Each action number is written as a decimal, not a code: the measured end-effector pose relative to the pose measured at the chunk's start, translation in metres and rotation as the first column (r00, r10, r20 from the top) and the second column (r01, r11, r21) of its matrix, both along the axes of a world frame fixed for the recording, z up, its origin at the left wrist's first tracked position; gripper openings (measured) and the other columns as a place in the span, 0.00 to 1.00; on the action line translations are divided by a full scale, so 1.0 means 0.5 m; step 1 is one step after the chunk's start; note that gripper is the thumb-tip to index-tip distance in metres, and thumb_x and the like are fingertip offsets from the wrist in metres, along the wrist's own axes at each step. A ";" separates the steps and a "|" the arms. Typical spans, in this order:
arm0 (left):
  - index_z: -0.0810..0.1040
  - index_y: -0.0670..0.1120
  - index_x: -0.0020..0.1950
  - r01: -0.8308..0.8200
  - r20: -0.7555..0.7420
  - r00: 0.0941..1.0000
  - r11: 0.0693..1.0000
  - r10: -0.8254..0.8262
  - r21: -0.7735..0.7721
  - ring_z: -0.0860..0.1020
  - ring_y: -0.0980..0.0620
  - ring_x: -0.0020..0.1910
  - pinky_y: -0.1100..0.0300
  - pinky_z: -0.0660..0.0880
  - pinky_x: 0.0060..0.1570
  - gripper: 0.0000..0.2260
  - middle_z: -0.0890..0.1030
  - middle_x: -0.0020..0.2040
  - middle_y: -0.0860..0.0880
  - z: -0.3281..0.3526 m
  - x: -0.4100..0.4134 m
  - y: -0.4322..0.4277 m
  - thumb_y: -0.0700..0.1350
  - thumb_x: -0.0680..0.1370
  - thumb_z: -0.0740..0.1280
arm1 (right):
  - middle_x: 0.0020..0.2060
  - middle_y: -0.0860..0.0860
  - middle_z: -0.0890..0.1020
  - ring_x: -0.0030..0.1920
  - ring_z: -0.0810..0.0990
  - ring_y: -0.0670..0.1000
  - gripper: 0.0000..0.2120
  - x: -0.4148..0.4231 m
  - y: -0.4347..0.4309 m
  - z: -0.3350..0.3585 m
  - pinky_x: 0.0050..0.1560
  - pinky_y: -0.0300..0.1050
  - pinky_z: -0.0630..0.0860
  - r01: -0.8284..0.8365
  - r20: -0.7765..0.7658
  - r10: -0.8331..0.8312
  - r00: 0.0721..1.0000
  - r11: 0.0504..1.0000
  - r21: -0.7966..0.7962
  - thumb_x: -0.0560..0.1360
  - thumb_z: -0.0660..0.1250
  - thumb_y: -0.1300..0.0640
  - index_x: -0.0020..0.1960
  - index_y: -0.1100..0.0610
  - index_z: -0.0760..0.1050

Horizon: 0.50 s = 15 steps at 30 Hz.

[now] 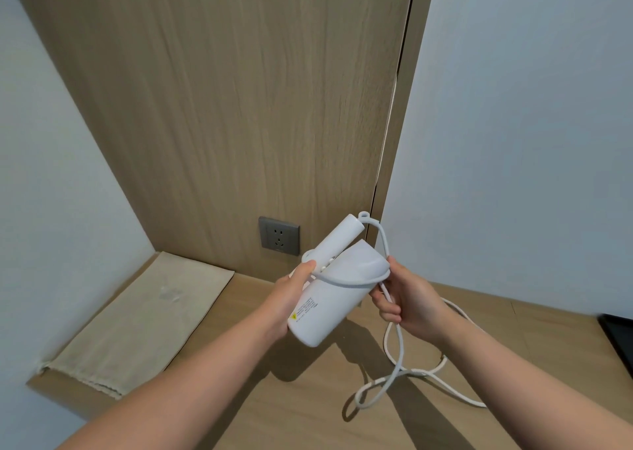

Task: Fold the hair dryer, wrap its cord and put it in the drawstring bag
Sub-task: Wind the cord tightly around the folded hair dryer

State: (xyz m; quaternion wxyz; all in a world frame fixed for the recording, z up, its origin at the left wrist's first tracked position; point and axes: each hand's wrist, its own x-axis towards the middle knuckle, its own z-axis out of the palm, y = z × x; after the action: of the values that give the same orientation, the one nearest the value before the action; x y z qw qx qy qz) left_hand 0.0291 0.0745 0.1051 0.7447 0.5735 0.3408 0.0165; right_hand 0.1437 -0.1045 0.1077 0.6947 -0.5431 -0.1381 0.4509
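A white hair dryer [337, 288] is held above the wooden counter, its handle folded up against the barrel. My left hand [291, 299] grips the barrel from the left, thumb on the handle. My right hand [404, 299] pinches the white cord [394, 364] just right of the barrel. One loop of cord lies across the barrel's upper part. The rest of the cord trails down to the counter in loose curves. The beige drawstring bag [144, 316] lies flat on the counter at the left, its mouth toward me.
A grey wall socket [279, 236] sits on the wood panel behind the dryer. The wooden counter [513, 316] runs between two white walls. A dark flat object [620, 340] shows at the right edge.
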 end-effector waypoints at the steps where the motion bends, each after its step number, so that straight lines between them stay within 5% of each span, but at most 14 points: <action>1: 0.77 0.46 0.62 0.000 0.003 1.000 1.000 0.000 -0.001 0.82 0.49 0.39 0.63 0.76 0.32 0.18 0.83 0.48 0.43 -0.002 0.001 0.000 0.56 0.80 0.60 | 0.29 0.55 0.69 0.23 0.56 0.48 0.18 -0.005 0.004 -0.003 0.26 0.42 0.51 0.041 -0.027 -0.040 0.999 0.999 0.005 0.80 0.54 0.45 0.44 0.58 0.71; 10: 0.75 0.43 0.61 -0.026 -0.008 1.000 0.986 0.025 -0.166 0.81 0.46 0.37 0.60 0.76 0.35 0.20 0.82 0.44 0.42 -0.020 0.006 -0.025 0.57 0.79 0.60 | 0.22 0.50 0.63 0.18 0.59 0.46 0.17 -0.041 0.043 -0.041 0.17 0.35 0.56 0.364 -0.341 -0.335 0.878 0.931 0.021 0.80 0.55 0.59 0.33 0.58 0.65; 15: 0.75 0.44 0.57 -0.032 -0.064 0.998 0.983 0.020 -0.179 0.81 0.48 0.35 0.60 0.77 0.32 0.19 0.82 0.42 0.44 -0.036 -0.001 -0.026 0.58 0.79 0.60 | 0.22 0.51 0.65 0.19 0.59 0.47 0.17 -0.050 0.047 -0.065 0.21 0.37 0.56 0.311 -0.117 -0.324 0.939 0.944 -0.114 0.80 0.54 0.56 0.32 0.57 0.64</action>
State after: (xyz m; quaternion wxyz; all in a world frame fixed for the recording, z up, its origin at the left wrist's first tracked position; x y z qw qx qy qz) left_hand 0.0287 0.0616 0.0871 0.7822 0.4998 0.3713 -0.0224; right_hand 0.1188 -0.0810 0.0752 0.7397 -0.5588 0.0198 0.3745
